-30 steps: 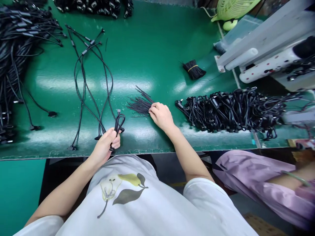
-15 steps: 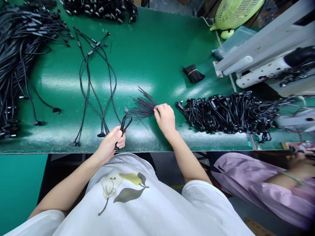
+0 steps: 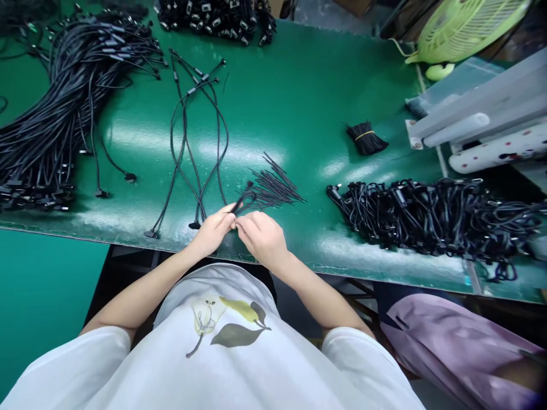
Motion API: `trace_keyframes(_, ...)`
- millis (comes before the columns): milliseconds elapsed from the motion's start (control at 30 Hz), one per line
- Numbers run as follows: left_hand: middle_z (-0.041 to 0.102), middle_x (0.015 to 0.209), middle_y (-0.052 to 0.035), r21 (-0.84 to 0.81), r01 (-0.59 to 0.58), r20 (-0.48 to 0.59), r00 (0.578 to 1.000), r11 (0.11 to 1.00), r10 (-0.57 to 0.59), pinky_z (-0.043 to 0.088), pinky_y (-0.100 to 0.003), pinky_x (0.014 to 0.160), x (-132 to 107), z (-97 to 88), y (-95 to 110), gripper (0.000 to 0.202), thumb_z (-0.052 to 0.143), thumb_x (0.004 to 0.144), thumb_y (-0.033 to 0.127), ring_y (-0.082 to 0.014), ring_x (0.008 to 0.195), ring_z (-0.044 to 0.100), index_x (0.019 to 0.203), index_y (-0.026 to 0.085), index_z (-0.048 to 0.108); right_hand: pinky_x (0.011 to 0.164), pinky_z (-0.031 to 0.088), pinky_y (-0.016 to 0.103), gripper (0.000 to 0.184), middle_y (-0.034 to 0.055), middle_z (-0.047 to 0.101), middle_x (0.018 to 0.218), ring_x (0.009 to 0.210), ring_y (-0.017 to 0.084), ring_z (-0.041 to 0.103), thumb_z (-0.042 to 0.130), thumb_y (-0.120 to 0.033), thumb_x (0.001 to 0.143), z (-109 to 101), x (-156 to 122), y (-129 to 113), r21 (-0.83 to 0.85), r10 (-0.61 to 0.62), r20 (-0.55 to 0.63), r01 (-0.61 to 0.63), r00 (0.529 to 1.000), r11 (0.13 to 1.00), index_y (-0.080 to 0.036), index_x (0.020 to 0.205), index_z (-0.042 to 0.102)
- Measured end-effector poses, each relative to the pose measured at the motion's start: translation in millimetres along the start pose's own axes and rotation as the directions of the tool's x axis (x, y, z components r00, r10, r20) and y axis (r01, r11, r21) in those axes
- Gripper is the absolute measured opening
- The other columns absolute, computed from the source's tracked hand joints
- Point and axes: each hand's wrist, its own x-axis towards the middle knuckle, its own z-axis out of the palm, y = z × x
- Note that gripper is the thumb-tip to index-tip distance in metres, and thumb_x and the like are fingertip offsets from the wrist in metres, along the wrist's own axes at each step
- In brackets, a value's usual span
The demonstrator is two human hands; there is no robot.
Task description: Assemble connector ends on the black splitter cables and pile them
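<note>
A folded black cable (image 3: 244, 197) is gripped in my left hand (image 3: 217, 229), its loop sticking out past the fingers. My right hand (image 3: 264, 238) is closed in a pinch right beside the left fingertips, at the cable. Between its fingers is a thin black twist tie, mostly hidden by them. Just beyond both hands lies a loose pile of black twist ties (image 3: 276, 187). To the left, several unfolded black cables (image 3: 184, 136) with small connectors lie crossed on the green table (image 3: 290, 97).
A large heap of black cables (image 3: 81, 97) covers the left side, with more bundled cables (image 3: 213, 17) at the back. Folded cables (image 3: 410, 216) lie in a row at right. Behind them sit a banded tie bundle (image 3: 366, 138) and a green fan (image 3: 465, 28). Another person's pink clothing (image 3: 448, 336) shows at lower right.
My right hand has left the twist tie pile and come left to my left hand. The left hand has lifted the folded cable slightly forward. The view has shifted left.
</note>
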Motion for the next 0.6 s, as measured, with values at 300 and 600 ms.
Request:
trace_keyframes(300,0.036,0.054,0.0058,-0.012,0.341,0.405,0.861,0.940,-0.307,0.025,-0.023,0.050,-10,-21.2,5,0.038,0.068,0.072,0.045,-0.0076,0.051,0.030,0.060,0.018,0.045,0.088,0.042,0.034,0.023,0.0096,0.065,0.115,0.106,0.020,0.054,0.038,-0.019,0.100,-28,31,4,-0.155,-0.665,0.307,0.725,0.681,0.671,-0.016,0.096,0.061)
trace_keyframes(600,0.036,0.055,0.0067,-0.192,0.599,0.547,0.723,0.777,-0.422,0.015,-0.020,0.045,-15,-21.0,3,0.034,0.078,0.064,0.029,-0.0035,0.045,0.021,0.060,0.017,0.047,0.064,0.038,0.035,0.037,0.0084,0.057,0.072,0.068,0.022,0.047,0.029,-0.003,0.091,-32,33,-18,0.037,-0.537,0.602,0.651,0.591,0.758,-0.021,0.080,0.060)
